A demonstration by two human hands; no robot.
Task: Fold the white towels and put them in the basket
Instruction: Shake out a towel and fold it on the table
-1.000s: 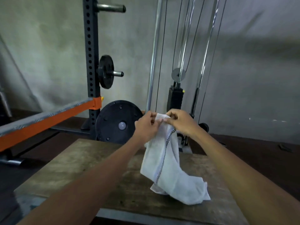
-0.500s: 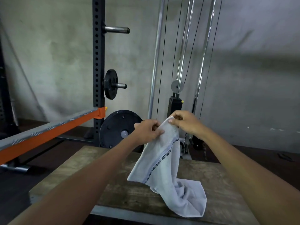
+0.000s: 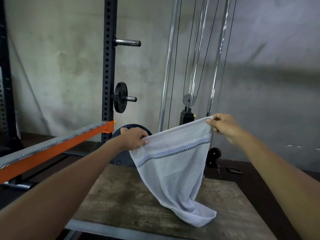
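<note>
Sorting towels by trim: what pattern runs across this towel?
White towel: dark checkered stripe beside a pale blue band; head view.

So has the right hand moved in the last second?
Yes. The right hand went rightward from below the pulley, spreading the white towel.

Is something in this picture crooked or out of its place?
The white towel hangs askew: the right hand holds its corner higher than the left hand, so the top edge slants, and the lower end lies bunched on the wooden table. Nothing looks damaged.
</note>
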